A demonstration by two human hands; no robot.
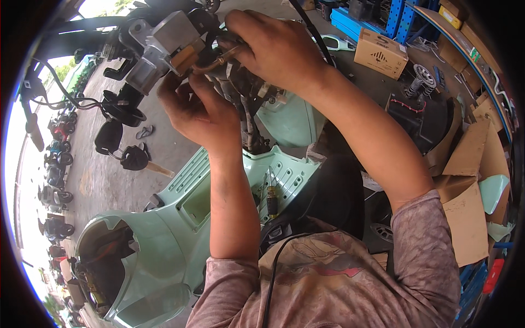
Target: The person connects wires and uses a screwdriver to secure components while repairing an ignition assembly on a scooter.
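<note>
Two hands at scooter steering head: right hand (273,46) grips the brass-coloured hose end (210,63); left hand (194,109) curls half-closed under the wiring bundle (246,104), grasp unclear. Advisable: steady the grey metal switch housing (164,46) and ease the hose straight, avoiding pinched wires.

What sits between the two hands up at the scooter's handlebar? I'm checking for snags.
In the head view, a curved brass-coloured tube and dark cable bundle lie between left hand and right hand.

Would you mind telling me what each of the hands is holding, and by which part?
The right hand pinches a brass-coloured tube at its end, against the scooter's steering-column assembly. The left hand grips the cable bundle just below it; the exact hold is hidden.
</note>
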